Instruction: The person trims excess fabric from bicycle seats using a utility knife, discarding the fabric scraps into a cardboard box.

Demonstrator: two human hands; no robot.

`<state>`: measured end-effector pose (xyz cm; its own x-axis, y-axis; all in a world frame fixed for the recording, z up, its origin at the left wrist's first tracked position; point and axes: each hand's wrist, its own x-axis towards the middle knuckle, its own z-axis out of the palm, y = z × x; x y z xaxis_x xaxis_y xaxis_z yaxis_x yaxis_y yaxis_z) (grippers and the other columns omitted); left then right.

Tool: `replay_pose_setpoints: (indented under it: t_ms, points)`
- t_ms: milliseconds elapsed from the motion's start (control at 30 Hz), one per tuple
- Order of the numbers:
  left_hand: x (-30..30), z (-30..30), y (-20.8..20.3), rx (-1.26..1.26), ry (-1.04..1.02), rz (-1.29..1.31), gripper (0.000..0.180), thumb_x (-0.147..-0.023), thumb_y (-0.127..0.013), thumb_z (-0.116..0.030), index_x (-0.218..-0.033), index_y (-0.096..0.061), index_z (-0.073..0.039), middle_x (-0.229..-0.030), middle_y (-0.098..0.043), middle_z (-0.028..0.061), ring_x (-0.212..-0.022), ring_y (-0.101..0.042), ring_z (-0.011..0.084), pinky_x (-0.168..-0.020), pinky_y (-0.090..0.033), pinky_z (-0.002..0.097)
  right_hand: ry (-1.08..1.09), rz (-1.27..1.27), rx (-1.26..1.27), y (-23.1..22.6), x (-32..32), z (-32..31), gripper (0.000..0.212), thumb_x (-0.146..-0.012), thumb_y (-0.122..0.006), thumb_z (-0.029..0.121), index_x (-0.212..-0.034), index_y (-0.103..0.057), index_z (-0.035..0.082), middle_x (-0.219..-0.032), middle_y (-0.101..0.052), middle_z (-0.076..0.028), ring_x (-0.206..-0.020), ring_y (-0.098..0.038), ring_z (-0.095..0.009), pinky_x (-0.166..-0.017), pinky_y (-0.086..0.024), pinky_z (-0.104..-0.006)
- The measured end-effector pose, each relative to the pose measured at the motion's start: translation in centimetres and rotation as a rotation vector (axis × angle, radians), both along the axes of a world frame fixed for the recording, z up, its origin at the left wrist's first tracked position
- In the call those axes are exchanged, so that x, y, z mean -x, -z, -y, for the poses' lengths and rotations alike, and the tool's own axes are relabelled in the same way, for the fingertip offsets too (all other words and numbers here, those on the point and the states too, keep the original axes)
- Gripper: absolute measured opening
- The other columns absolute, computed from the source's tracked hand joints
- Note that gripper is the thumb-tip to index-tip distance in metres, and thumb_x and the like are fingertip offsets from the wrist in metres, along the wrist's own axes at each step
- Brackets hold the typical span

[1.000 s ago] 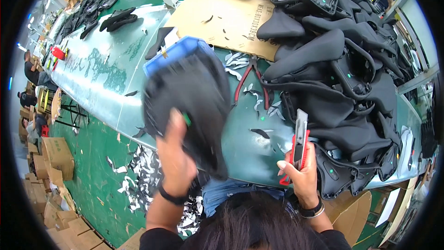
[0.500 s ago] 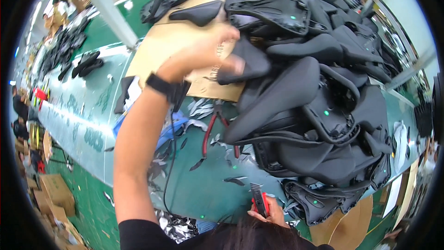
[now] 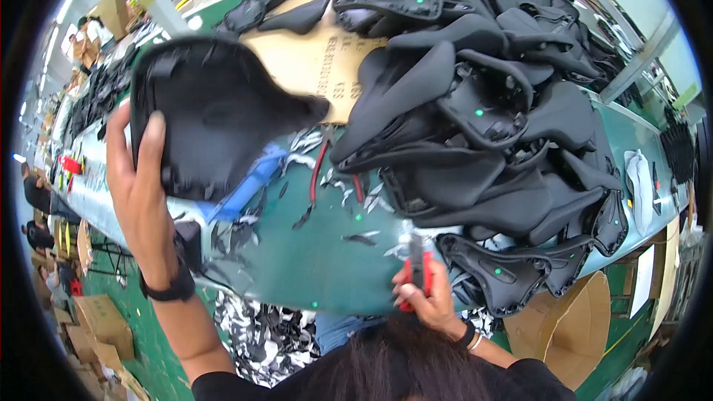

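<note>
Clock directions were read from the middle of the head view, 12 at its upper edge. The left hand (image 3: 145, 204), at 9 o'clock, held a black seat shell (image 3: 212, 119). Its fingers were clamped on the edge of the wide end, thumb over the hollow face and the other visible fingers along the outside. The shell lay toward 10 o'clock, raised over the table (image 3: 290, 267), its hollow face toward the camera and its narrow nose pointing to 3. Its outline was slightly blurred. A black wristband (image 3: 169, 287) circled the left wrist.

The right hand (image 3: 432, 298), at 5 o'clock, had its fingers closed around a red-and-black cutter (image 3: 417, 267), blade end toward 12; the tip was too blurred to read. The cutter was well apart from the shell.

A blue tray (image 3: 252, 186) showed at 9 o'clock, partly hidden by the shell; contact between them could not be determined. Red-handled pliers (image 3: 318, 171) lay near the middle, among pale and dark trimmings. A heap of black seats (image 3: 475, 186) filled the sector from 1 to 4 o'clock. A cardboard sheet (image 3: 286, 59) lay at 11. Below the table edge were an open carton (image 3: 572, 327) at 4 and black-and-white scraps (image 3: 267, 341) at 7.
</note>
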<state>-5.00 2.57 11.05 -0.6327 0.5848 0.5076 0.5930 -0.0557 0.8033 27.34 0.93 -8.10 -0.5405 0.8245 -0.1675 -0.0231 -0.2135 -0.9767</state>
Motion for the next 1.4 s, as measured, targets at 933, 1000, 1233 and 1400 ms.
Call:
replay_pose_setpoints:
  t_ms: [933, 1000, 1233, 1400]
  points:
    - [-5.3, 10.4, 18.0, 0.517, 0.574, -0.298, 0.061, -0.056, -0.087, -0.033, -0.112, -0.069, -0.018, -0.141, -0.048, 0.0106, -0.135, -0.036, 0.0360, -0.104, -0.031, 0.0474, -0.483, 0.956, -0.934, -7.3, 3.6, -2.0, 0.054, -0.088, -0.064, 0.020, -0.139, -0.046, 0.017, -0.081, -0.055, -0.013, -0.064, -0.061, -0.032, -0.053, -0.047, -0.0420]
    - [-5.3, 10.1, 17.4, 0.536, 0.583, -0.289, 0.059, -0.055, -0.087, -0.030, -0.110, -0.070, -0.017, -0.138, -0.050, 0.0105, -0.135, -0.037, 0.0362, -0.103, -0.032, 0.0470, -0.519, 1.000, -0.955, -6.6, 3.7, -2.2, 0.052, -0.091, -0.059, 0.019, -0.141, -0.043, 0.017, -0.078, -0.053, -0.015, -0.063, -0.060, -0.033, -0.051, -0.046, -0.0428]
    - [-5.6, 10.0, 17.1, 0.510, 0.548, -0.232, 0.058, -0.056, -0.087, -0.028, -0.109, -0.069, -0.015, -0.134, -0.052, 0.0102, -0.134, -0.038, 0.0355, -0.103, -0.032, 0.0467, -0.593, 1.158, -0.815, -7.4, -0.9, 1.2, 0.055, -0.090, -0.061, 0.018, -0.141, -0.041, 0.016, -0.074, -0.055, -0.019, -0.053, -0.057, -0.037, -0.047, -0.045, -0.0465]
    - [-5.2, 10.0, 18.5, 0.472, 0.635, -0.194, 0.056, -0.059, -0.086, -0.026, -0.111, -0.066, -0.016, -0.134, -0.051, 0.0078, -0.137, -0.034, 0.0340, -0.109, -0.026, 0.0526, -0.535, 0.899, -0.770, -9.2, -2.4, -0.7, 0.057, -0.082, -0.070, 0.012, -0.136, -0.050, 0.016, -0.073, -0.058, -0.013, -0.060, -0.059, -0.033, -0.052, -0.046, -0.0430]
